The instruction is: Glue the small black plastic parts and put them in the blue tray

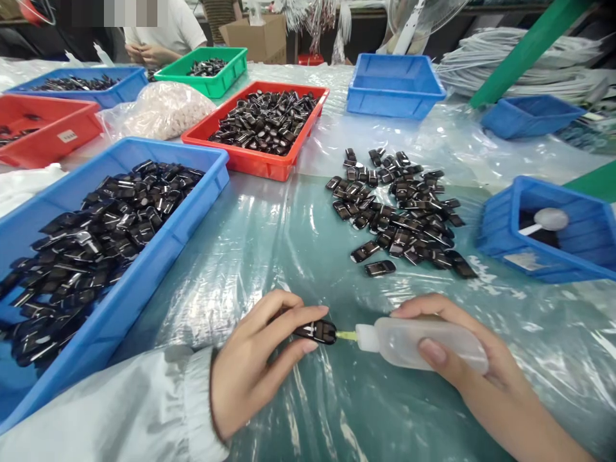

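At near centre of table: left hand (255, 359) pinches small black glossy part (316, 331), long axis left-right. Directly right, right hand (462, 359) wraps squeeze bottle (423, 343); yellow nozzle tip (346, 335) meets part's right end. Loose part pile (399, 212) farther right.

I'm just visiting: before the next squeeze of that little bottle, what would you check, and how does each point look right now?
1. Left hand grips the small black part: ok.
2. Right hand holds the squeeze bottle: ok.
3. Yellow nozzle tip meets the part's end: ok.
4. Liquid left in the bottle: cannot tell.
5. Loose pile of black parts lies apart from the hands: ok.
6. Plastic sheet free of spills under the nozzle: cannot tell.
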Demonstrator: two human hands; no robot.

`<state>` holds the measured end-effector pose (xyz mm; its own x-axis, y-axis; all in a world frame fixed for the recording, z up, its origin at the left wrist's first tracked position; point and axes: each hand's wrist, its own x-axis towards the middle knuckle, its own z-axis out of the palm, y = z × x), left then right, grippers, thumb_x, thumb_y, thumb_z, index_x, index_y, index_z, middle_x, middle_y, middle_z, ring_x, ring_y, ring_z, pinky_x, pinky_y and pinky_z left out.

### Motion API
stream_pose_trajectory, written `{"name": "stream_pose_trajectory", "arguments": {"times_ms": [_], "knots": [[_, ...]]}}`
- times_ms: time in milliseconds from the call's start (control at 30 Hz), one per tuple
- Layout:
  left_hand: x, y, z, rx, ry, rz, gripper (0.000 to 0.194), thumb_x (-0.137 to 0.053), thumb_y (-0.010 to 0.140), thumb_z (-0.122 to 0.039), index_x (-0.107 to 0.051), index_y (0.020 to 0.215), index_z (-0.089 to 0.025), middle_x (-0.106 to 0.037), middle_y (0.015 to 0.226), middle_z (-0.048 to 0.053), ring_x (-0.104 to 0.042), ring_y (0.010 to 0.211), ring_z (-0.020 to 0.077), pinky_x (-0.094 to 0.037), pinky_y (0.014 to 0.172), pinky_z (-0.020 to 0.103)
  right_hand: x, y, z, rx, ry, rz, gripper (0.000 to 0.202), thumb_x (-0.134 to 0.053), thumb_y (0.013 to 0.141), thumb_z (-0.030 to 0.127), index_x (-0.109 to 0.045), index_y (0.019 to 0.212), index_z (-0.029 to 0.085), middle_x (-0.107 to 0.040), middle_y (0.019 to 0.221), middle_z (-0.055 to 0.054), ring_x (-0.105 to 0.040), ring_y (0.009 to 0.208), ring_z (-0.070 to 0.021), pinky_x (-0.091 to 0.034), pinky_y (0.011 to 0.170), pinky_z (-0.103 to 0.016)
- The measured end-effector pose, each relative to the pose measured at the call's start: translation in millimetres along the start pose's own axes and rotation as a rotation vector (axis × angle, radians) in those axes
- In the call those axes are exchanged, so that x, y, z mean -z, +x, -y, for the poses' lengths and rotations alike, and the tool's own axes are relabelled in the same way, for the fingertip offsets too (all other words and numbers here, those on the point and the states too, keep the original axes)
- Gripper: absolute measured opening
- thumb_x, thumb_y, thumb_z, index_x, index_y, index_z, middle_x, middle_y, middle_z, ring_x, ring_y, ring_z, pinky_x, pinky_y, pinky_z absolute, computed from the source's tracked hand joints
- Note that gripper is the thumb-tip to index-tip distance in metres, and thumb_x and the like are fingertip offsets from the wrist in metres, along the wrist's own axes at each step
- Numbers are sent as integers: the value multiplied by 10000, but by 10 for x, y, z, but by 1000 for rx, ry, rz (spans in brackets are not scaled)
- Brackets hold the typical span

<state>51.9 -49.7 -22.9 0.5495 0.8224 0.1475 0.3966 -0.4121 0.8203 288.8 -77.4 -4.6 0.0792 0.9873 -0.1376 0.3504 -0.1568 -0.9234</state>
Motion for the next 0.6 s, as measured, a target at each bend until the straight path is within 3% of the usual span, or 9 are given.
{"name": "stream_pose_trajectory", "arguments": {"times_ms": [233,600], "knots": [[11,1,-11,1,-17,-5,278,-460,939,-200,-514,1205,-257,-500,1041,62,-517,919,190,-466,771,310,66,36,-56,122,-96,91,196,-535,826,502,-607,869,326,-615,690,22,-554,471,-136,-419,362,-209],[7,-5,-19,1,-4,-17,259,-478,923,-166,-528,1168,-231,-505,1043,63,-528,931,191,-467,774,303,66,62,-69,128,-105,137,192,-487,871,475,-590,909,317,-610,718,21,-581,524,-129,-461,422,-186]]}}
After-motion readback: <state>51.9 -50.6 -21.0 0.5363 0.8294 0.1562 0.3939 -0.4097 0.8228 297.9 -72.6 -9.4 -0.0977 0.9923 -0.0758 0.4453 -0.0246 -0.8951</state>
